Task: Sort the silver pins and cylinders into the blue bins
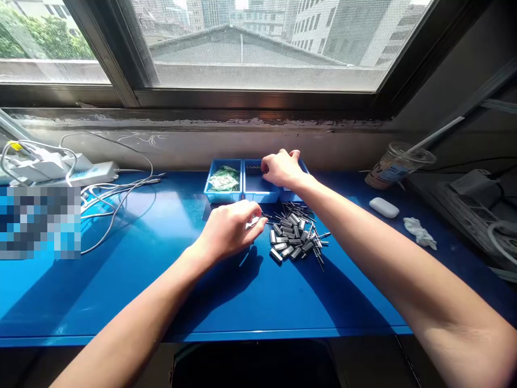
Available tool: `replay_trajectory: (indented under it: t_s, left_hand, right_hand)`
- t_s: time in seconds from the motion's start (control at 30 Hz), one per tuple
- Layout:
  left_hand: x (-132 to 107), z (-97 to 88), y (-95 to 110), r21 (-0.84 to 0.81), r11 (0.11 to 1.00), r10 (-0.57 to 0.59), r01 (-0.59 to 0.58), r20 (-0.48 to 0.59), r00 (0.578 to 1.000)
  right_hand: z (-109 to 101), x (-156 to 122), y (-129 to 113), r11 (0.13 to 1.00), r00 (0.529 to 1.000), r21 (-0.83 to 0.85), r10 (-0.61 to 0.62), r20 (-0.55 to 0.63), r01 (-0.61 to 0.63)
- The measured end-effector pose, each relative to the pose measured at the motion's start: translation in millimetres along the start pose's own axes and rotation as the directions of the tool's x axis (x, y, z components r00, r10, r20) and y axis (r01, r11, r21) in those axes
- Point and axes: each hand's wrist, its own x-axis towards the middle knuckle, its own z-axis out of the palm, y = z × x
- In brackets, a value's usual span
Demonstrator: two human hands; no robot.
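My left hand [232, 229] is raised above the blue table, thumb and fingers closed around a small silver-grey piece [252, 221]. A thin dark tip shows beyond those fingers; whether it belongs to the piece or the pile behind, I cannot tell. My right hand [281, 168] reaches over the middle and right blue bins with curled fingers. Its fingertips are largely hidden, and what they hold, if anything, does not show. Below it lies a pile of grey hexagonal blocks [287, 235] mixed with thin metal rods [319, 249]. Small dark rings [258, 167] lie in the middle bin [260, 196].
Green packets [224, 179] fill the left bin [208, 188]. At left are a power strip [95, 173] and loose white cables [115, 200]. A plastic cup [393, 167] with a straw, a white case [384, 207] and crumpled tissue [420, 233] stand right. A window rises behind.
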Motion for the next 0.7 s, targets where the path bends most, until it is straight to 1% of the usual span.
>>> replay_trajectory:
  t_s: [0.07, 0.23, 0.33, 0.53, 0.7]
  left_hand:
    - [-0.4, 0.1, 0.2, 0.0, 1.0, 0.004, -0.004, -0.001, 1.0]
    - [-1.1, 0.6, 0.0, -0.01, 1.0, -0.003, 0.003, 0.018, 1.0]
    - [-1.3, 0.7, 0.1, -0.01, 1.0, 0.006, -0.006, 0.019, 1.0]
    - [-1.2, 1.2, 1.6, -0.017, 0.999, 0.031, -0.031, 0.015, 0.999]
    - [-1.3, 2.0, 1.9, -0.02, 0.999, 0.042, -0.042, 0.004, 0.999]
  right_hand:
    - [-0.2, 2.4, -0.7, 1.0, 1.0, -0.031, -0.006, 0.011, 0.007]
    - [-7.0, 3.0, -4.9, 0.996, 1.0, -0.093, 0.008, -0.014, -0.009]
    - [-8.9, 2.9, -7.5, 0.992, 1.0, -0.127, 0.026, 0.011, -0.024]
    - [-5.7, 5.0, -7.4, 0.986, 0.999, -0.163, 0.044, 0.011, -0.042]
    - [-2.3, 13.5, -3.9, 0.977, 0.997, -0.199, 0.077, -0.014, -0.078]
